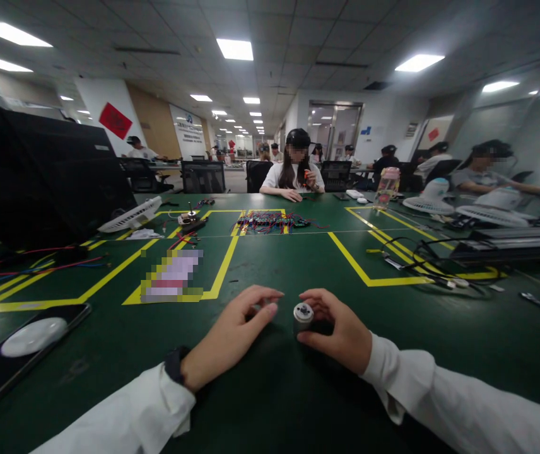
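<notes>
a glossy dark green tabletop (260,384) is spreading around the silver cylinder (303,319), and ceiling lights (234,49) are shining over the room. beyond the cylinder, a seated person (293,164) in a white top is facing this way. the cylinder is standing upright, its round metal top showing dark holes; whether its base is touching the tabletop, i cannot tell. the right hand (339,325) is closing partway, curling thumb and fingers around it. the left hand (236,328) is hovering just left of it, half open, thumb and fingers parting and gripping nothing visible. yellow tape (225,268) is edging green surface ahead-left of the cylinder; black cables (424,260) are looping ahead-right, well apart from it.
</notes>
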Motion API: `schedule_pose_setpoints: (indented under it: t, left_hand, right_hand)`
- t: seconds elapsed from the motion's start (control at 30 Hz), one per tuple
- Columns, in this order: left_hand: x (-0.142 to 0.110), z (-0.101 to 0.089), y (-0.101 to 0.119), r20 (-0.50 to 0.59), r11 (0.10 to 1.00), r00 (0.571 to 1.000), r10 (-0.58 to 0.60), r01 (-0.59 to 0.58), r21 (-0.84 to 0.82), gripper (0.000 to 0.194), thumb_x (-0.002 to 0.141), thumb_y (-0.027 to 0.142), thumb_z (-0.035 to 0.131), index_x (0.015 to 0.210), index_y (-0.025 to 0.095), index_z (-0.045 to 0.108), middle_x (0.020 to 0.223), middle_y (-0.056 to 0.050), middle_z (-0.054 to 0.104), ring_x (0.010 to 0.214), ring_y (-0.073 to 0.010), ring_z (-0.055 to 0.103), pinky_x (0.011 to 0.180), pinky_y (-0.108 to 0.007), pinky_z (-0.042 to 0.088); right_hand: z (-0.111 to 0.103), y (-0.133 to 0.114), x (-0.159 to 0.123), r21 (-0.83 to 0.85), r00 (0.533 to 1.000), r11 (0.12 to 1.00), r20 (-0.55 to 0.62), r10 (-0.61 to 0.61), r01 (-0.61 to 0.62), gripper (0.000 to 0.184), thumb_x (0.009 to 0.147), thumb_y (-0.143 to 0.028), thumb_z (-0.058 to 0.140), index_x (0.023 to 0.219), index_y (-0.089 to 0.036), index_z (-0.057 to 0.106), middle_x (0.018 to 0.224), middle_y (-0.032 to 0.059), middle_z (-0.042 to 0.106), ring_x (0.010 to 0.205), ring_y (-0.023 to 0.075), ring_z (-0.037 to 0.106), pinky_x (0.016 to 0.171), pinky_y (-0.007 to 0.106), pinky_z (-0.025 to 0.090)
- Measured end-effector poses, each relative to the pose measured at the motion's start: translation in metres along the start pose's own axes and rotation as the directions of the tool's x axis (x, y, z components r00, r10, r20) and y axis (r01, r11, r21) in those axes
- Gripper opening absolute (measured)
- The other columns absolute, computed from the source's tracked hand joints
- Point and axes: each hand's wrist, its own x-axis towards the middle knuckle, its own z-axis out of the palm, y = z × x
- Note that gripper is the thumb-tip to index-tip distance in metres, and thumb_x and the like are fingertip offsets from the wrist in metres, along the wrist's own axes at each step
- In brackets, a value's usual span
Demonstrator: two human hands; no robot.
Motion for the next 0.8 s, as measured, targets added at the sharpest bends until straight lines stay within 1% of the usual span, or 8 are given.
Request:
schedule_pose_setpoints:
  t: [0.1,0.2,0.37,0.43,0.5,0.63,0.73,0.8]
  left_hand:
    - [0.011,0.023,0.014,0.095,0.992,0.989,0.115,-0.118,0.035,0.022,0.087,0.037,0.065,0.102,0.029,0.079,0.106,-0.007,0.073,0.095,-0.0237,0.066,0.084,-0.035,0.05]
    - [0.022,0.031,0.018,0.084,0.983,0.982,0.167,-0.173,0.068,0.019,0.088,0.037,0.064,0.085,0.025,0.079,0.095,-0.006,0.071,0.091,-0.022,0.066,0.082,-0.035,0.05]
    - [0.025,0.011,0.003,0.022,0.979,0.989,0.144,-0.146,0.139,0.022,0.091,0.037,0.06,0.093,0.024,0.078,0.1,-0.005,0.067,0.095,-0.02,0.063,0.088,-0.036,0.049]
    - [0.02,0.003,-0.007,0.066,0.973,0.992,0.109,-0.12,0.199,0.018,0.088,0.035,0.064,0.09,0.026,0.08,0.103,-0.005,0.068,0.097,-0.021,0.063,0.092,-0.039,0.047]
    - [0.015,-0.001,-0.016,0.126,0.958,0.989,0.072,-0.103,0.267,0.009,0.079,0.034,0.075,0.083,0.031,0.082,0.108,-0.004,0.07,0.104,-0.0246,0.062,0.098,-0.044,0.044]
    - [0.011,-0.003,-0.024,0.178,0.939,0.984,0.023,-0.083,0.333,0.011,0.077,0.034,0.077,0.085,0.039,0.083,0.119,-0.001,0.073,0.116,-0.0296,0.058,0.106,-0.052,0.037]
    - [0.011,-0.008,-0.02,0.176,0.95,0.984,0.011,-0.065,0.304,0.024,0.081,0.035,0.073,0.104,0.04,0.079,0.128,-0.001,0.071,0.121,-0.0277,0.059,0.109,-0.049,0.037]
    - [0.009,-0.013,-0.017,0.123,0.968,0.992,-0.003,-0.028,0.249,0.031,0.086,0.038,0.067,0.116,0.038,0.075,0.133,-0.001,0.069,0.124,-0.0254,0.059,0.111,-0.044,0.038]
  right_hand:
    - [0.0,-0.002,0.002,0.012,0.999,1.0,0.05,0.002,-0.002,0.045,0.076,-0.024,0.073,0.115,-0.016,0.053,0.107,0.0071,0.062,0.095,0.0159,0.062,0.088,0.032,0.054]
    - [-0.001,-0.005,0.002,0.01,0.998,1.0,0.066,-0.008,0.007,0.042,0.077,-0.024,0.072,0.114,-0.015,0.054,0.106,0.0065,0.062,0.095,0.0155,0.062,0.088,0.031,0.053]
    - [-0.003,-0.009,0.001,-0.022,0.999,1.0,0.052,-0.003,0.004,0.04,0.077,-0.02,0.071,0.113,-0.015,0.055,0.106,0.0054,0.061,0.095,0.0136,0.06,0.086,0.028,0.052]
    - [-0.003,-0.01,0.001,-0.032,0.999,0.999,0.054,0.008,-0.006,0.04,0.077,-0.02,0.07,0.113,-0.014,0.055,0.106,0.0054,0.061,0.095,0.0134,0.06,0.086,0.027,0.052]
    - [-0.003,-0.011,0.0,-0.043,0.998,0.999,0.06,0.013,-0.01,0.04,0.077,-0.021,0.07,0.114,-0.014,0.055,0.107,0.0057,0.06,0.095,0.0136,0.06,0.087,0.028,0.052]
    - [-0.002,-0.012,-0.003,-0.076,0.998,0.997,0.059,-0.001,0.006,0.041,0.078,-0.024,0.069,0.116,-0.015,0.055,0.11,0.0067,0.06,0.098,0.0147,0.06,0.089,0.03,0.053]
    - [-0.009,-0.009,-0.006,-0.063,1.0,0.998,-0.014,-0.006,0.005,0.042,0.082,-0.034,0.068,0.117,-0.016,0.053,0.113,0.0088,0.06,0.102,0.0166,0.061,0.092,0.032,0.054]
    - [-0.027,-0.001,-0.009,-0.071,0.99,0.997,-0.14,-0.002,-0.008,0.048,0.084,-0.044,0.066,0.118,-0.016,0.049,0.115,0.0113,0.059,0.104,0.0186,0.062,0.092,0.033,0.055]
